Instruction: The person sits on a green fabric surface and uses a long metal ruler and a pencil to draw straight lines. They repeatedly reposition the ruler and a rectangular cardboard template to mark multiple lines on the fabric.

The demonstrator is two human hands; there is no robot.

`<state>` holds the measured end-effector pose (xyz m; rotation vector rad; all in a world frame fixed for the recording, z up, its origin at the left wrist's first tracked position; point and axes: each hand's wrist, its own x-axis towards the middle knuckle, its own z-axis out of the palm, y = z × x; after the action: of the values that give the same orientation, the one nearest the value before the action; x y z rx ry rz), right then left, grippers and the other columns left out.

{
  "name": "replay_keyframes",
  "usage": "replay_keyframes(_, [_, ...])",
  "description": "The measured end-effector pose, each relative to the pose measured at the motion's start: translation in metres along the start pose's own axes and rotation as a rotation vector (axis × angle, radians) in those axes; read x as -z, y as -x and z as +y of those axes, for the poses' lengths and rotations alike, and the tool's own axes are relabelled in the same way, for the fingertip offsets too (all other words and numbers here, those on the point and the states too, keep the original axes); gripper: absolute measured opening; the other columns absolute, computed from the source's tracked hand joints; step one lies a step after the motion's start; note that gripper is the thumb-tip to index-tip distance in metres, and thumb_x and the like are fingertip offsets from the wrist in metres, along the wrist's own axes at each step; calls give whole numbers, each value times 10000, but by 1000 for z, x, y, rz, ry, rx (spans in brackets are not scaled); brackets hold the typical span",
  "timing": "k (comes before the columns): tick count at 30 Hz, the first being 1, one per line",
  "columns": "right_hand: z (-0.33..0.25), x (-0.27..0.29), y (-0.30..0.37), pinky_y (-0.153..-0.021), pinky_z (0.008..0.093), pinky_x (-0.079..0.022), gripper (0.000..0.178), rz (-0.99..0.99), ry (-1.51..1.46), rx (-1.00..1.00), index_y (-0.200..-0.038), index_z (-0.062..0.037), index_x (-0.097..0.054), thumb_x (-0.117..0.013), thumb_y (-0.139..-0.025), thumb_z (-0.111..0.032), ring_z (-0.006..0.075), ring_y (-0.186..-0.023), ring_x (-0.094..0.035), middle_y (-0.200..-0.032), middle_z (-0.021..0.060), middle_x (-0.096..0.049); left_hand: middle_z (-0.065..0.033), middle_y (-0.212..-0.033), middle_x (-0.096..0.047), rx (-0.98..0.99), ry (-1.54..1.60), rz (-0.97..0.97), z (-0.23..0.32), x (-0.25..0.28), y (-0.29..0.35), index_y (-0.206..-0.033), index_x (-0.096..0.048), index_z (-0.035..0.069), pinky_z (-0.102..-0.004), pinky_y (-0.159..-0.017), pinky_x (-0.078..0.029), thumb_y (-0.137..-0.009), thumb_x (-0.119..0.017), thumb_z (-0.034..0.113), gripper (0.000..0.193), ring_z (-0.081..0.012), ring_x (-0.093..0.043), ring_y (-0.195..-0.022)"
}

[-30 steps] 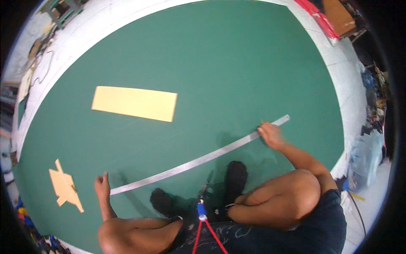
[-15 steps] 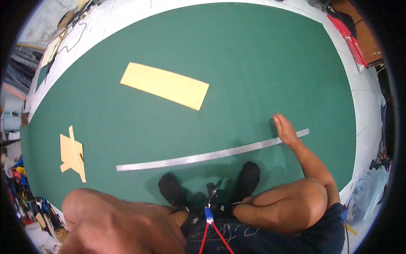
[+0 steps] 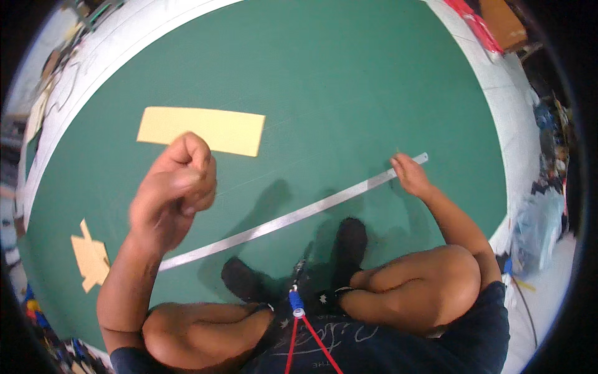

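My left hand (image 3: 177,187) is raised high above the mat, its fingers curled into a fist. Nothing shows in it, and it overlaps the lower edge of a pale yellow rectangular board (image 3: 218,128) lying flat. Low over the right end of a long metal ruler (image 3: 324,203) is my right hand (image 3: 411,174), with thumb and fingers pinched together. A thin pointed tool (image 3: 397,151) pokes up past those fingertips; most of it is hidden. The ruler lies slanted across the mat in front of my feet, its left end partly behind my left forearm.
A large green mat (image 3: 349,81) covers the floor. Yellow board scraps (image 3: 90,258) lie at the left. Red packaging (image 3: 476,26) sits at the far right, and a clear plastic bag (image 3: 536,230) stands by the right edge. My dark-covered feet (image 3: 351,243) rest on the mat.
My left hand has come into view, raised as a fist. My right hand stays pinched near the ruler's right end. The view has tilted, so the ruler slants more steeply.
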<state>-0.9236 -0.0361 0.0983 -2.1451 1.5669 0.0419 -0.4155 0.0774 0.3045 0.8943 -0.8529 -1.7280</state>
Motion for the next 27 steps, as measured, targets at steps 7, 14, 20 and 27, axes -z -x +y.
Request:
replay_keyframes(7, [-11, -17, 31, -925, 522, -504, 305, -69, -14, -124, -1191, -58, -579, -451, -1073, -308, 432, -1109, -618, -1176, 206, -657, 28, -691, -429, 403, -52, 88, -108, 66, -30, -853, -436, 149, -268, -538, -263, -832, -515, 165, 83, -94, -363, -590])
replay_keyframes(14, [-40, -33, 73, -884, 541, -508, 336, -291, -26, -131, -1175, -91, -591, -418, -1084, -364, 445, -1014, -633, -1075, 200, -674, -2, -754, -519, 596, -246, 72, -168, 100, -34, -915, -520, 115, -277, -561, -344, -849, -560, 191, 108, -117, -459, -619])
replay_keyframes(20, [-29, -30, 73, -855, 549, -500, 357, -404, 53, -201, -1127, -90, -598, -425, -1078, -399, 449, -984, -629, -1052, 209, -665, -5, -851, -580, 676, -261, 46, -179, 102, -39, -1053, -589, 84, -256, -612, -407, -933, -589, 225, 185, -95, -531, -708])
replay_keyframes(27, [-18, -18, -14, -829, 508, -487, 290, 58, 270, 148, -960, -45, -653, -541, -1018, -306, 385, -936, -596, -971, 171, -614, -18, -872, -598, 502, -476, 261, -194, 154, -21, -1039, -585, 87, -270, -652, -442, -953, -614, 217, 159, -122, -550, -748])
